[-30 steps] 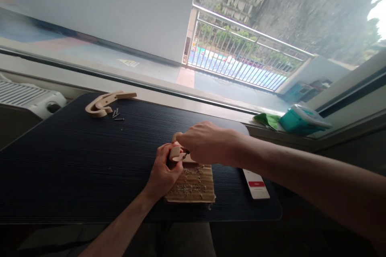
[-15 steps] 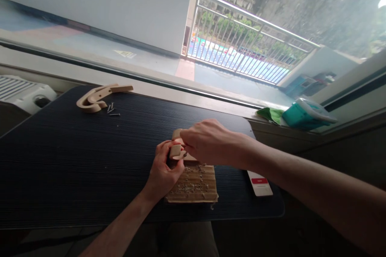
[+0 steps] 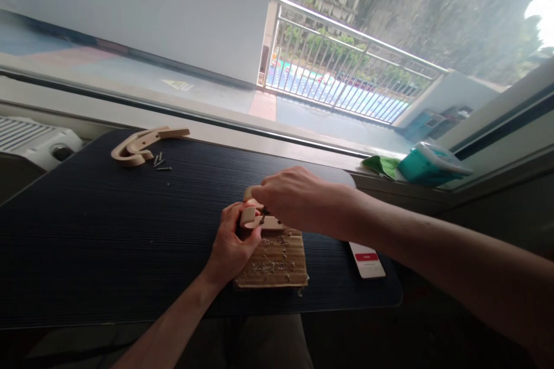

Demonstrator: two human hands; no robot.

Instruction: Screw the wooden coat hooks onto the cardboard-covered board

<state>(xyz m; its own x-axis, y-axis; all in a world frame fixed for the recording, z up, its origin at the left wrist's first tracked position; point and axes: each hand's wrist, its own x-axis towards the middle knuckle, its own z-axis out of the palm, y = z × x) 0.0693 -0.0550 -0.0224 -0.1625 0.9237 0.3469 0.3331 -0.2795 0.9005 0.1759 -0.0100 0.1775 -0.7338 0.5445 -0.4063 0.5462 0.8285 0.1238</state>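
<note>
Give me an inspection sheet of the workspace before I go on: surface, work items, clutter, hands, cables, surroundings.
Surface: dark, fine-lined table beneath a window.
Work items: wooden piece at the far end of a pitted board; a small dark metal part stands at the piece. Curved woodwork and several loose screws lie at the far left.
Clutter: phone, screen lit, right of the board.
Hands: left hand grips the wooden piece; right hand is curled above it, fingertips hidden, grip unclear.
Cables: nothing seen.
Surroundings: green cloth and teal box beyond the table at right; white slatted unit at left; railing outside.
</note>
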